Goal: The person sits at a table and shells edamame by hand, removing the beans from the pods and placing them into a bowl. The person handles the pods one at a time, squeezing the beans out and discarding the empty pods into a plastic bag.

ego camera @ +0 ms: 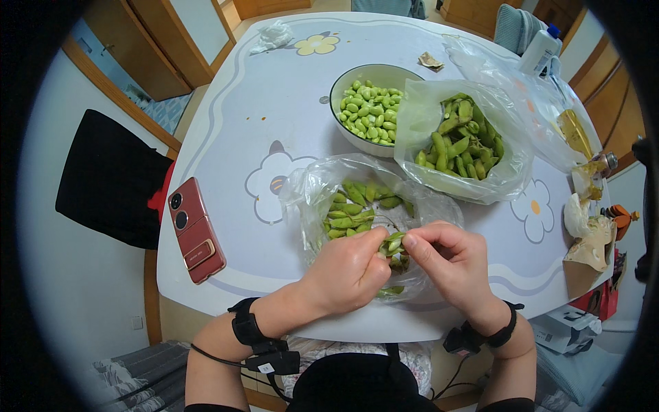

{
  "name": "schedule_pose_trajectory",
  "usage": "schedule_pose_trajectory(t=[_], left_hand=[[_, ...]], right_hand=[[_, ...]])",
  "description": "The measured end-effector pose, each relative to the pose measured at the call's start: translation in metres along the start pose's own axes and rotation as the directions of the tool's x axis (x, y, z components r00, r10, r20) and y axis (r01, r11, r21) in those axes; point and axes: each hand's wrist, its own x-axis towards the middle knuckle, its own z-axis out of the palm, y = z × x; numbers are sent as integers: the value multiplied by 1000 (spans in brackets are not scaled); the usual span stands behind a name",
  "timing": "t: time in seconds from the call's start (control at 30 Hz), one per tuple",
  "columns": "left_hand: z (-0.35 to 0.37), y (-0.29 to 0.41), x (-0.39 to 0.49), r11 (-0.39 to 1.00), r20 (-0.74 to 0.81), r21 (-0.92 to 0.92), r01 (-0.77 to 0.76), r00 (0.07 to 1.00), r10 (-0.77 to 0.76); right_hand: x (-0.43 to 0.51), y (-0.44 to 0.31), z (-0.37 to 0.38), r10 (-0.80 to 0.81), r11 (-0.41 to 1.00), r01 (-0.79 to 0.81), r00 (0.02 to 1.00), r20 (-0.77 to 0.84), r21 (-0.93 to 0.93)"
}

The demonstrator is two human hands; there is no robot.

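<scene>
Between my two hands is a green soybean pod [392, 244], split so that pale beans show. My left hand [352, 270] is closed around its left side, while the thumb and forefinger of my right hand [453, 262] pinch its right side. Under and behind them lies a clear plastic bag [319, 177], opened wide, with green pods [350, 221] inside. A white bowl with a dark rim [360, 143] farther back holds shelled green beans [371, 110]. Against the bowl's right side stands a second translucent bag [417, 121], filled with unshelled pods [458, 149].
A red phone [198, 232] lies at the table's left edge. Crumpled tissue [273, 37] and a scrap [431, 62] lie towards the far side. Along the right edge are a white bottle [539, 51], a bottle of yellow liquid [575, 134] and a paper bag [589, 257].
</scene>
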Motion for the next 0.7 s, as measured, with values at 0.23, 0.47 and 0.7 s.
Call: schedule_pose_trajectory(t=[0.23,0.47,0.7], left_hand=[[-1,5,-1,998,31,-55,-6,999,8],[-4,10,1,972,36,-172,162,987,-158],[-6,3,4,961,0,-249,123,992,-127]], right_hand=[[1,-2,-2,261,893,-280,960,101,354],[-3,0,2,-111,994,111,994,15,-26],[2,1,0,-140,990,140,990,-19,-34]])
